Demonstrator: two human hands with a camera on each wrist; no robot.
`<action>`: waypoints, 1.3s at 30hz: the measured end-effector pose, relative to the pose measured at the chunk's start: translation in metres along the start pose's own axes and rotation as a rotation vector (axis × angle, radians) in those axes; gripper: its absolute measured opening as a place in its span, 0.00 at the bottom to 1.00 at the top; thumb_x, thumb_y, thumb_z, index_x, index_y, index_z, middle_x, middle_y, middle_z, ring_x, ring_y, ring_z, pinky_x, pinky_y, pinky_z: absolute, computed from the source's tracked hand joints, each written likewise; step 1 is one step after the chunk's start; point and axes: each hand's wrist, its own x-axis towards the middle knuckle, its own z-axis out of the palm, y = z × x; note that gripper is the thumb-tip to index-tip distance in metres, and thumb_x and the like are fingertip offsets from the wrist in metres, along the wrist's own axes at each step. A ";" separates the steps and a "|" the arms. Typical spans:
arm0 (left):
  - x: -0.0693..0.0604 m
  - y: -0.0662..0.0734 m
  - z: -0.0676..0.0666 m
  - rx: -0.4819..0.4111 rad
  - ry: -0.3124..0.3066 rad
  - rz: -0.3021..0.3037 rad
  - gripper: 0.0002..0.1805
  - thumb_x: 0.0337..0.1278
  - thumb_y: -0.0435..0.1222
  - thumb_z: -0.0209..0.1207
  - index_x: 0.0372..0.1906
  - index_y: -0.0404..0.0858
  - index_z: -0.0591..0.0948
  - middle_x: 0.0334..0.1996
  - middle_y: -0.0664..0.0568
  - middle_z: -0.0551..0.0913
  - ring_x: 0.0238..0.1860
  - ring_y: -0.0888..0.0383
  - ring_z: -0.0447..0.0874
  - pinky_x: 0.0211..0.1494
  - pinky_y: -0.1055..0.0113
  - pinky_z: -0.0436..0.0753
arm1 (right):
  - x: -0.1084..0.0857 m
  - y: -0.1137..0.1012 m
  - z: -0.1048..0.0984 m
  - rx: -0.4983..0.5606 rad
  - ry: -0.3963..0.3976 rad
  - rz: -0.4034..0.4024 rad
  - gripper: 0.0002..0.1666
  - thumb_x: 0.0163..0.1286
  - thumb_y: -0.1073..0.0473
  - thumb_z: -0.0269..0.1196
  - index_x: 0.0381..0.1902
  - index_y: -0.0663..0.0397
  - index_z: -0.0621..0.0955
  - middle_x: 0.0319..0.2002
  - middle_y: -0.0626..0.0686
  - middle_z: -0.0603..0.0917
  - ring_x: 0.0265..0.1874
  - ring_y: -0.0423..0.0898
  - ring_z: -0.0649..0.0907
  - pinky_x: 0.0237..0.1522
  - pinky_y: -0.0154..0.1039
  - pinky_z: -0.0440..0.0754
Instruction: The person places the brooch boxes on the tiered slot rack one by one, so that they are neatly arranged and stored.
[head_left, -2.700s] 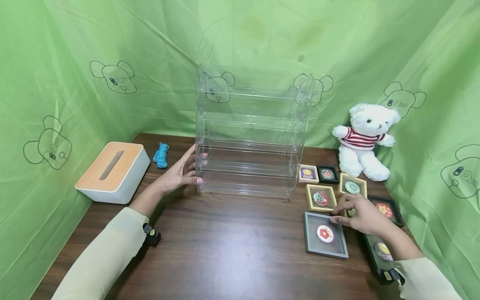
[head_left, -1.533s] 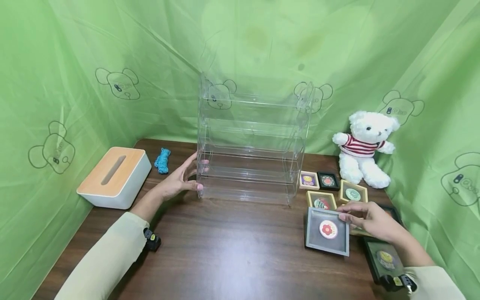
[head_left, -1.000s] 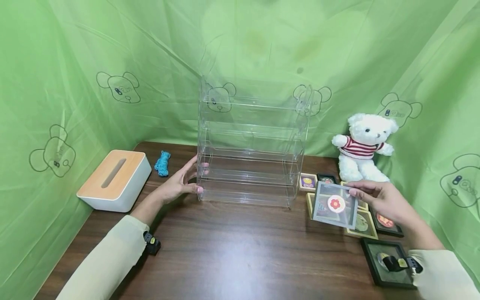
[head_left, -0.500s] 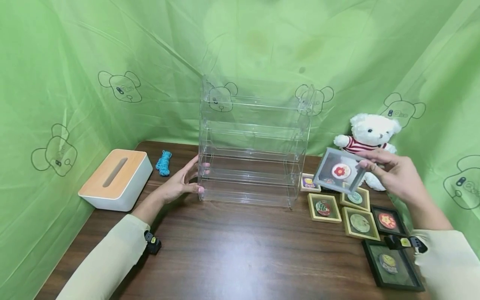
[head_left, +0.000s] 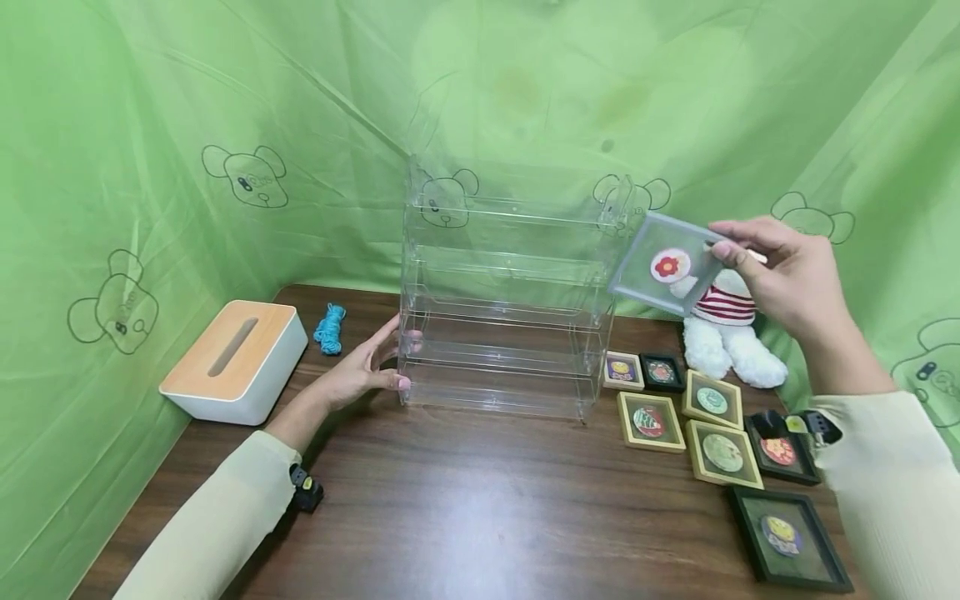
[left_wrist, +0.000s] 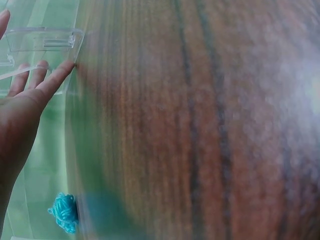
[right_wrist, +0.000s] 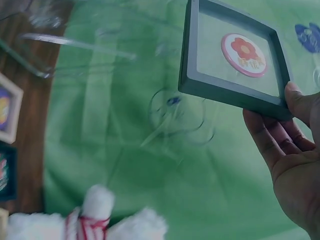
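My right hand (head_left: 798,275) pinches the corner of a grey square display frame (head_left: 637,279), holding it tilted in the air right of the clear rack. A round red-flower badge (right_wrist: 244,55) shows inside the frame in the right wrist view. The tiered clear acrylic display rack (head_left: 498,358) stands upright at the table's back, nothing on its shelves. My left hand (head_left: 360,367) holds the rack's left side low down, thumb at the front edge and fingers reaching behind. In the left wrist view, fingertips (left_wrist: 70,66) touch the clear panel.
Several smaller badge frames, including a yellow one (head_left: 651,422) and a large black one (head_left: 791,537), lie at the right. Behind them sits a white teddy bear (head_left: 731,358), partly hidden. At left are a tissue box (head_left: 247,379) and blue cord (head_left: 330,329). Green cloth (head_left: 525,83) surrounds the table.
My right hand has picked up the grey frame from the table, raised it past the other frames and brought it up near the rack's right side. My left hand stays at the rack.
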 end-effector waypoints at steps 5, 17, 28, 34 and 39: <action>0.000 -0.001 0.000 0.011 0.003 -0.003 0.66 0.67 0.26 0.71 0.92 0.66 0.41 0.89 0.41 0.58 0.91 0.34 0.48 0.84 0.28 0.63 | 0.031 -0.030 0.015 0.130 0.020 -0.024 0.18 0.75 0.65 0.72 0.61 0.63 0.89 0.45 0.34 0.91 0.45 0.32 0.88 0.50 0.20 0.87; -0.001 -0.002 0.001 -0.022 -0.005 -0.008 0.68 0.67 0.25 0.71 0.92 0.61 0.38 0.89 0.37 0.56 0.90 0.33 0.48 0.85 0.29 0.62 | 0.099 -0.086 0.068 0.345 0.047 -0.032 0.18 0.73 0.66 0.73 0.59 0.63 0.90 0.40 0.42 0.91 0.41 0.38 0.90 0.51 0.27 0.90; 0.000 -0.002 0.006 -0.022 -0.008 -0.005 0.67 0.67 0.26 0.72 0.93 0.60 0.38 0.88 0.36 0.57 0.90 0.33 0.48 0.85 0.32 0.65 | 0.143 -0.115 0.124 0.241 0.021 -0.015 0.20 0.75 0.63 0.73 0.62 0.59 0.90 0.45 0.39 0.82 0.40 0.34 0.87 0.51 0.27 0.90; 0.000 -0.001 0.006 -0.030 -0.017 -0.001 0.66 0.68 0.26 0.71 0.92 0.62 0.39 0.88 0.35 0.58 0.90 0.32 0.48 0.85 0.28 0.61 | 0.152 -0.131 0.153 0.062 0.014 -0.060 0.18 0.77 0.58 0.72 0.63 0.51 0.91 0.49 0.41 0.84 0.44 0.33 0.84 0.53 0.29 0.88; 0.001 0.001 0.007 -0.023 -0.012 -0.007 0.66 0.68 0.27 0.71 0.92 0.63 0.39 0.87 0.36 0.59 0.90 0.31 0.47 0.85 0.28 0.61 | 0.157 -0.142 0.174 0.008 -0.022 -0.083 0.17 0.78 0.56 0.71 0.62 0.48 0.92 0.55 0.47 0.86 0.47 0.36 0.83 0.52 0.30 0.86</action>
